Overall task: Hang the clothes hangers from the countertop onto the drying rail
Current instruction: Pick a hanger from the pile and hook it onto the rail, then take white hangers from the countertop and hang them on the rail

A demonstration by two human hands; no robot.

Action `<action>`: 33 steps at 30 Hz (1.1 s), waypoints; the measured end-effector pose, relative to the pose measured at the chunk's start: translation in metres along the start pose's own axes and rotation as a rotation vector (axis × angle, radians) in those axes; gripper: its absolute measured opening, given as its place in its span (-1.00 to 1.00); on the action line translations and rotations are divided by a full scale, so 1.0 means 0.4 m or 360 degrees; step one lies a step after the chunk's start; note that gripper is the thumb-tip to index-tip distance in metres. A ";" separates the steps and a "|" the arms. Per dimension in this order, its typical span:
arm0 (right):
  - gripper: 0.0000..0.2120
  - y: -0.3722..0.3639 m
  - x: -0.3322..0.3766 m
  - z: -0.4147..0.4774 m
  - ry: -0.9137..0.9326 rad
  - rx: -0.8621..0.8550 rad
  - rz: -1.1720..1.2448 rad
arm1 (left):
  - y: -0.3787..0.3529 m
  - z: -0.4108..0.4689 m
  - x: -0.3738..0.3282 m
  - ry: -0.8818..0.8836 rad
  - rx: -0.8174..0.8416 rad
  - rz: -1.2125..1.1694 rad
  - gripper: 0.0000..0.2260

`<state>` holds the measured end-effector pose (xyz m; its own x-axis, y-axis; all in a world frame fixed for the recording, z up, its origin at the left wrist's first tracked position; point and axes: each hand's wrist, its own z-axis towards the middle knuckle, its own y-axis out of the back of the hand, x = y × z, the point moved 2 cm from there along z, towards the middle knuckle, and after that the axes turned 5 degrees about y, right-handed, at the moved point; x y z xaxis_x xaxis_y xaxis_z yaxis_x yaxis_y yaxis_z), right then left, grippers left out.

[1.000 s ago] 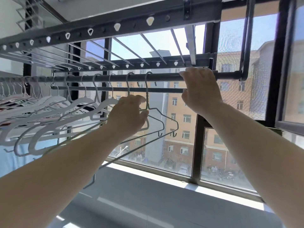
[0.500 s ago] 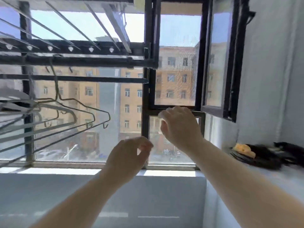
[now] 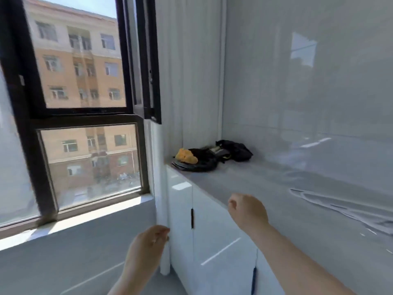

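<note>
Left hand (image 3: 148, 241) at 6 o'clock and right hand (image 3: 247, 211) at 5 o'clock, over the countertop (image 3: 234, 182) edge, hung loosely curled, holding nothing. Pale hangers (image 3: 340, 207) lay blurred at 3 o'clock. They were best taken by the hooks, one lifted clear at a time. The drying rail was out of view.

blurred pale hangers (image 3: 348, 211), partly beyond the right edge

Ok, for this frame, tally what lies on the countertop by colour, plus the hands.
On the countertop:
Yellow-orange: 1, a lump
Black: 2, a flat heap and a bundle
White: 1, a blurred pile of hangers, single ones not countable
Bare hands: 2, left hand and right hand, both empty
Total: 6
</note>
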<state>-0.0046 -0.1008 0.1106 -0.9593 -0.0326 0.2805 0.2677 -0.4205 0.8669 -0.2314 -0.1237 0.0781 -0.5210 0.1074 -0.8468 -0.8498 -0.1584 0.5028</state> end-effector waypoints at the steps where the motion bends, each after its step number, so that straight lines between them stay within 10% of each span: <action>1: -0.77 0.001 -0.070 -0.002 -0.0110 -0.0019 -0.0028 | -0.062 0.012 -0.013 -0.0016 0.0070 -0.0011 -0.66; 19: -0.67 0.094 -0.703 -0.256 -0.1552 -0.0351 -0.0452 | -0.741 0.122 -0.304 -0.0726 0.1063 0.0072 -0.83; 33: -0.73 0.061 -0.724 -0.254 -0.1566 -0.0481 -0.0568 | -1.125 0.237 -0.482 -0.1644 0.1204 0.0876 -0.52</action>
<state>0.2707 -0.1938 0.0085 -0.4491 0.8194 0.3562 -0.1743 -0.4714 0.8645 0.2438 0.0197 0.0317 -0.3395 0.9254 -0.1687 -0.1826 0.1111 0.9769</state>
